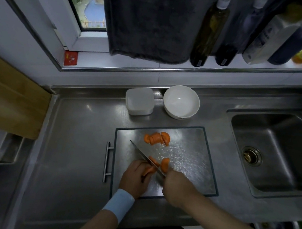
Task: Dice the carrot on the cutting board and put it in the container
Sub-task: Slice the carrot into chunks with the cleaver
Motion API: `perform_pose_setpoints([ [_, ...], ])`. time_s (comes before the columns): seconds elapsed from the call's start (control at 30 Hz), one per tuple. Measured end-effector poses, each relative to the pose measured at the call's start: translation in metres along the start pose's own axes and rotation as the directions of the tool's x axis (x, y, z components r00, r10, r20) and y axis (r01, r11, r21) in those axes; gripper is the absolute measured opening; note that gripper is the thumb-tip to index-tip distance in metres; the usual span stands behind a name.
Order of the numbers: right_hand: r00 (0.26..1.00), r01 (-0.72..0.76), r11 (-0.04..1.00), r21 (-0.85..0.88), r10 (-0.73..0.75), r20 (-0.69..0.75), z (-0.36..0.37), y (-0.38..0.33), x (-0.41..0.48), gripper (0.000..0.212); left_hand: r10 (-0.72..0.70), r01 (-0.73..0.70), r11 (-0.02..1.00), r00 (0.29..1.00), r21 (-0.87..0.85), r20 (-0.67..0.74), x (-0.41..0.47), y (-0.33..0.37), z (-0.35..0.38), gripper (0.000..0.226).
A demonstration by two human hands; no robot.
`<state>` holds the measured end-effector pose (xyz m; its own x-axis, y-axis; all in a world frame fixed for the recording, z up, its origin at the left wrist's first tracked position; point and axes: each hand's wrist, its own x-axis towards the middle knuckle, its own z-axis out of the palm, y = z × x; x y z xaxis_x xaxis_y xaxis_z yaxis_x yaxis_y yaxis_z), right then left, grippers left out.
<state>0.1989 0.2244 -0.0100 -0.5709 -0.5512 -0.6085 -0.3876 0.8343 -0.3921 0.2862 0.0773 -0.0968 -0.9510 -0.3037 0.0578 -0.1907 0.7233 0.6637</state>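
A steel cutting board (194, 155) lies on the counter in front of me. My left hand (135, 177) pins an orange carrot piece (149, 170) near the board's front left. My right hand (178, 187) grips a knife (146, 157) whose blade slants up and left across that piece. A cut carrot chunk (165, 164) lies just right of the blade. Several half-round slices (156, 138) sit together at the board's far side. A square translucent container (139, 101) stands beyond the board, apart from it.
A white bowl (181, 102) stands right of the container. The sink (275, 152) opens at the right. A bar handle (106, 161) lies left of the board, a wooden board (9, 99) leans far left. Bottles (209, 31) and a dark towel (150, 22) line the windowsill.
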Motion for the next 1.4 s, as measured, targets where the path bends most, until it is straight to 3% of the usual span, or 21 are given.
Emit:
perform_pose_setpoints([
  [0.23, 0.995, -0.001, 0.992, 0.126, 0.014, -0.099, 0.015, -0.001, 0.016, 0.047, -0.001, 0.000, 1.000, 1.000, -0.019, -0.006, -0.001, -0.003, 0.002, 0.023],
  [0.4, 0.993, 0.020, 1.000, 0.003, -0.019, -0.117, 0.016, -0.011, 0.028, 0.053, 0.001, -0.001, 0.999, 1.000, -0.047, -0.013, -0.001, -0.006, 0.006, 0.022],
  [0.5, 0.992, -0.006, 0.999, 0.033, 0.010, -0.126, 0.019, -0.005, 0.029, 0.040, 0.002, -0.003, 0.999, 1.000, -0.050, -0.020, -0.001, -0.005, 0.004, 0.022],
  [0.6, 0.993, 0.001, 0.992, 0.130, 0.015, -0.119, 0.026, 0.010, 0.021, 0.041, -0.003, 0.002, 0.999, 1.000, -0.044, -0.028, -0.002, -0.003, 0.003, 0.023],
  [0.8, 0.994, -0.032, 0.999, 0.013, 0.033, -0.102, 0.030, 0.038, -0.004, 0.015, -0.051, 0.051, 0.999, 0.999, -0.006, -0.002, -0.004, 0.000, 0.000, 0.022],
  [0.97, 0.990, 0.022, 1.000, 0.011, -0.020, -0.136, 0.025, 0.029, -0.004, 0.021, -0.019, 0.019, 1.000, 1.000, 0.013, 0.025, -0.004, 0.003, -0.005, 0.023],
  [1.1, 0.982, 0.024, 0.990, 0.137, 0.002, -0.191, 0.022, 0.016, 0.009, 0.026, -0.020, 0.020, 1.000, 1.000, 0.014, 0.022, 0.000, 0.002, -0.007, 0.020],
  [1.2, 0.979, 0.008, 0.993, 0.116, 0.016, -0.203, 0.014, 0.012, 0.020, 0.015, -0.045, 0.045, 0.999, 0.999, 0.015, 0.011, 0.008, 0.001, -0.010, 0.016],
  [1.4, 0.972, -0.019, 0.992, 0.127, 0.048, -0.229, -0.012, 0.011, 0.022, 0.014, -0.057, 0.057, 0.998, 0.998, 0.030, 0.004, 0.010, -0.002, -0.011, 0.015],
])
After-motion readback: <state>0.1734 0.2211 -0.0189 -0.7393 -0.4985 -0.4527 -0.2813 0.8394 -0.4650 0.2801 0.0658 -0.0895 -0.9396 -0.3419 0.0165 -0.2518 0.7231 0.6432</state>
